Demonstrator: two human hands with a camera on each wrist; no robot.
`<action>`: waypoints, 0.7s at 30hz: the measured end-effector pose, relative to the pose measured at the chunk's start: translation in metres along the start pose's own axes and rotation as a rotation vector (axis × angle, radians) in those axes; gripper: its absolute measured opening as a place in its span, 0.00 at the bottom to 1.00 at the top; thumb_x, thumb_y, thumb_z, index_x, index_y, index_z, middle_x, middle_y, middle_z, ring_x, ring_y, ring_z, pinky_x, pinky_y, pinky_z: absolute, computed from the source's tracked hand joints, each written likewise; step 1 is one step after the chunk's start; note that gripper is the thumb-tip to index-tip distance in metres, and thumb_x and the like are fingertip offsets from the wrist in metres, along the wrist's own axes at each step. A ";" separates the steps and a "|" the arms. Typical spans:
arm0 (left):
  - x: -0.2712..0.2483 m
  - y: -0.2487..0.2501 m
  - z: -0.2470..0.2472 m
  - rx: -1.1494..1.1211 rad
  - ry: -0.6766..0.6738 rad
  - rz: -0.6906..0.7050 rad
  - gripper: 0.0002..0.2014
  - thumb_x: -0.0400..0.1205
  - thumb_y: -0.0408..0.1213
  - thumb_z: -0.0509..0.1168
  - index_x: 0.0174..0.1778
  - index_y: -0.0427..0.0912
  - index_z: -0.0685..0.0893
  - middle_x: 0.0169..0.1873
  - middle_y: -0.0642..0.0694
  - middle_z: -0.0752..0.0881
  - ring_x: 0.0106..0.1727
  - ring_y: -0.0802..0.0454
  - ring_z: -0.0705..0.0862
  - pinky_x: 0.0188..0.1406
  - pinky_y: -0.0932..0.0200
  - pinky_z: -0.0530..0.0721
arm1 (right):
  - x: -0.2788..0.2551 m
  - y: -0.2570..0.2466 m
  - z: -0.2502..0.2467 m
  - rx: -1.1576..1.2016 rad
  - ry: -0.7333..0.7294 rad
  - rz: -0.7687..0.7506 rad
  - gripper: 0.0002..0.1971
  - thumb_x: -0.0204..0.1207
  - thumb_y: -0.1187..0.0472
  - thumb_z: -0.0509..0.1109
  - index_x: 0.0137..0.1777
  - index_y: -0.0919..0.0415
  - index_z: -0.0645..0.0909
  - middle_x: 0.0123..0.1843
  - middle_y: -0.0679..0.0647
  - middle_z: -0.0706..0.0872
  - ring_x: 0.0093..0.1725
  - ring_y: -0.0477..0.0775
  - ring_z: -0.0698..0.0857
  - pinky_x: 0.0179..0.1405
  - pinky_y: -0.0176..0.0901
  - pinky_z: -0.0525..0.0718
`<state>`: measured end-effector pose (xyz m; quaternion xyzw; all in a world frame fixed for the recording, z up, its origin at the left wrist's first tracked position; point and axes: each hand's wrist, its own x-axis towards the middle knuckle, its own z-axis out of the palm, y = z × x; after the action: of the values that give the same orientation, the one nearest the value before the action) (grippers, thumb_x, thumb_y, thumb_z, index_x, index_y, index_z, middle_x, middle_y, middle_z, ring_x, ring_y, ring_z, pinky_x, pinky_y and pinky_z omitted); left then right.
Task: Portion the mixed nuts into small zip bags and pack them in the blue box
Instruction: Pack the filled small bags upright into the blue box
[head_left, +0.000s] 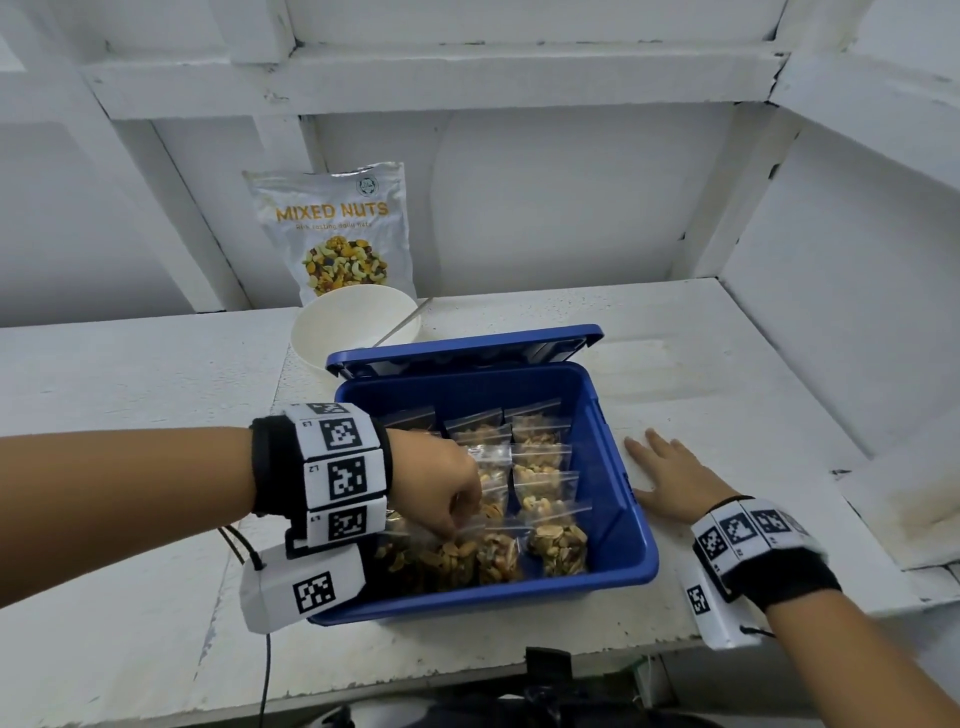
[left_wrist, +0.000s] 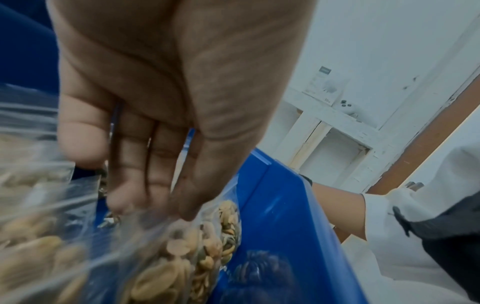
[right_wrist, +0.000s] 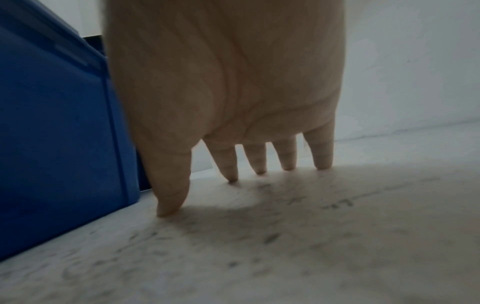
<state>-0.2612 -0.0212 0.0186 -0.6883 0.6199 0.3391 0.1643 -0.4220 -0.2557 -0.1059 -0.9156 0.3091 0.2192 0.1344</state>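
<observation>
The blue box (head_left: 519, 592) stands open on the white table, holding several filled zip bags (head_left: 540, 467) of nuts in rows. My left hand (head_left: 457, 522) reaches down into its front left part. Its bunched fingertips pinch the top edge of a zip bag (head_left: 457, 556) that stands among the others. In the left wrist view the left hand (left_wrist: 145, 205) meets that bag (left_wrist: 182, 257) beside the box wall (left_wrist: 280, 216). My right hand (head_left: 649, 457) lies flat on the table just right of the box, empty, with its fingers (right_wrist: 259, 164) spread beside the blue wall (right_wrist: 64, 144).
The box lid (head_left: 467, 345) is hinged back behind the box. A white bowl (head_left: 358, 322) with a thin handle sticking out stands behind it, and the Mixed Nuts pouch (head_left: 337, 228) leans on the back wall. White shelf walls close in the right side.
</observation>
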 end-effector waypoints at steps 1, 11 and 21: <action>0.002 0.000 0.001 0.012 -0.008 -0.003 0.09 0.81 0.41 0.65 0.54 0.43 0.84 0.47 0.49 0.84 0.44 0.55 0.77 0.49 0.58 0.79 | 0.000 0.000 0.001 0.003 0.003 0.001 0.40 0.78 0.39 0.60 0.83 0.49 0.43 0.84 0.56 0.42 0.82 0.62 0.48 0.79 0.59 0.57; -0.022 -0.009 -0.018 -0.095 0.274 0.047 0.11 0.83 0.46 0.61 0.55 0.46 0.83 0.44 0.56 0.83 0.42 0.63 0.79 0.44 0.70 0.77 | -0.009 -0.004 -0.012 0.220 0.093 -0.045 0.32 0.80 0.47 0.63 0.80 0.56 0.59 0.82 0.59 0.59 0.80 0.58 0.60 0.78 0.49 0.60; -0.085 -0.083 -0.023 -0.595 1.122 -0.343 0.08 0.83 0.45 0.60 0.48 0.47 0.81 0.39 0.55 0.83 0.39 0.59 0.81 0.33 0.68 0.74 | -0.026 -0.048 -0.110 0.785 0.380 -0.271 0.21 0.84 0.47 0.52 0.71 0.53 0.73 0.65 0.52 0.80 0.63 0.51 0.78 0.68 0.52 0.75</action>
<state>-0.1754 0.0415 0.0757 -0.8658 0.3726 0.0548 -0.3295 -0.3758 -0.2475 0.0071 -0.8515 0.2655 -0.1061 0.4395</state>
